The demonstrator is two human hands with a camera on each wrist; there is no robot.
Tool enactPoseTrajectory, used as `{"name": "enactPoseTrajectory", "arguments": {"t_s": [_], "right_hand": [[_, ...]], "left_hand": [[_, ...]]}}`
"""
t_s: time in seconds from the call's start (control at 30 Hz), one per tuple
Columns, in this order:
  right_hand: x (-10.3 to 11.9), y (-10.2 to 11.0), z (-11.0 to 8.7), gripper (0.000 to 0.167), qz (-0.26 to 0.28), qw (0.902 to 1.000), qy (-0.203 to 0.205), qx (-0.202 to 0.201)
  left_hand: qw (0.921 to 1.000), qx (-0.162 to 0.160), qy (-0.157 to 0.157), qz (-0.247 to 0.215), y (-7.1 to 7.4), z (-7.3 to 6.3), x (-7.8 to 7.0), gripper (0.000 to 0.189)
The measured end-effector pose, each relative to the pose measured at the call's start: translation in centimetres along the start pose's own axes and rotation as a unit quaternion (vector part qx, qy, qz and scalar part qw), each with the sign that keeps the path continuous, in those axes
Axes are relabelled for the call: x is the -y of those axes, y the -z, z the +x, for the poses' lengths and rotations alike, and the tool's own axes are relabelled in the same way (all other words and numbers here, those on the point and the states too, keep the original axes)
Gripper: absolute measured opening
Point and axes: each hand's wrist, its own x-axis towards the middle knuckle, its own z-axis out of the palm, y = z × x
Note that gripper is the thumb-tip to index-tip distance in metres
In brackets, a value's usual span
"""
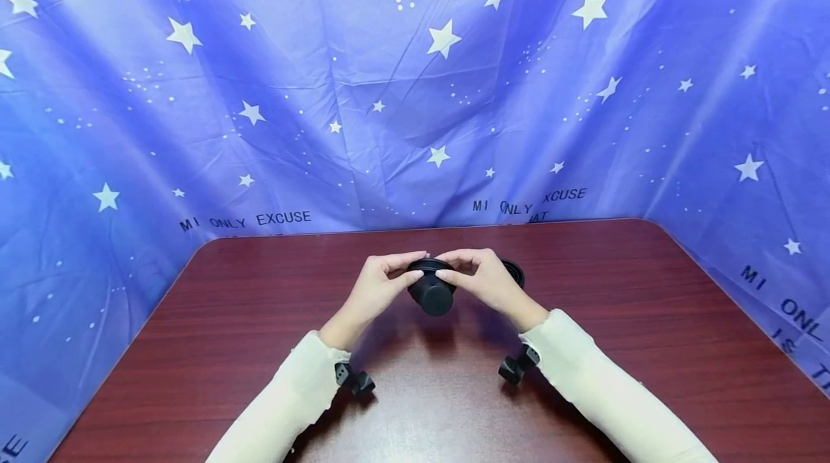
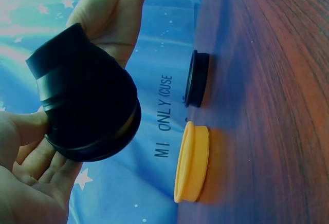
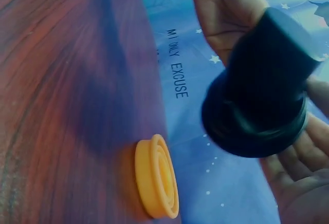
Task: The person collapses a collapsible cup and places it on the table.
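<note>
Both hands hold a black flared fitting [image 1: 436, 294] up over the table, its narrower round end towards me. My left hand [image 1: 382, 283] pinches the wide rim from the left, thumb on the near side and fingers beyond. On the opposite side my right hand [image 1: 489, 281] pinches the same rim in a similar way. Seen from the left wrist, the fitting [image 2: 90, 98] has a short spout-like neck bent off a wider rimmed body. A yellow ring-shaped piece [image 2: 195, 165] lies on the table beyond it, hidden by the hands in the head view.
Behind my right hand a black ring-shaped piece [image 1: 515, 272] lies on the dark red wooden table [image 1: 259, 304]. A blue curtain [image 1: 363, 88] with white stars hangs along the table's back and sides. Small black devices [image 1: 512, 368] are strapped at both wrists.
</note>
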Motion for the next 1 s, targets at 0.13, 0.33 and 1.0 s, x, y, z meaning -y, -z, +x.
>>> {"name": "enactPoseTrajectory", "arguments": {"t_s": [0.13, 0.33, 1.0], "right_hand": [[0.1, 0.0, 0.1, 0.023, -0.006, 0.9998, -0.004, 0.019], [-0.4, -0.4, -0.1, 0.021, 0.001, 0.9996, -0.003, 0.027], [-1.2, -1.0, -0.2, 0.019, 0.212, 0.9752, 0.027, -0.058]], "left_hand": [[0.9999, 0.004, -0.007, 0.007, -0.1, -0.1, 0.1, 0.034], [0.9999, 0.007, -0.011, 0.008, 0.0, 0.1, 0.6, 0.032], [0.997, 0.019, -0.043, -0.061, 0.6, 0.9, 3.1, 0.041]]}}
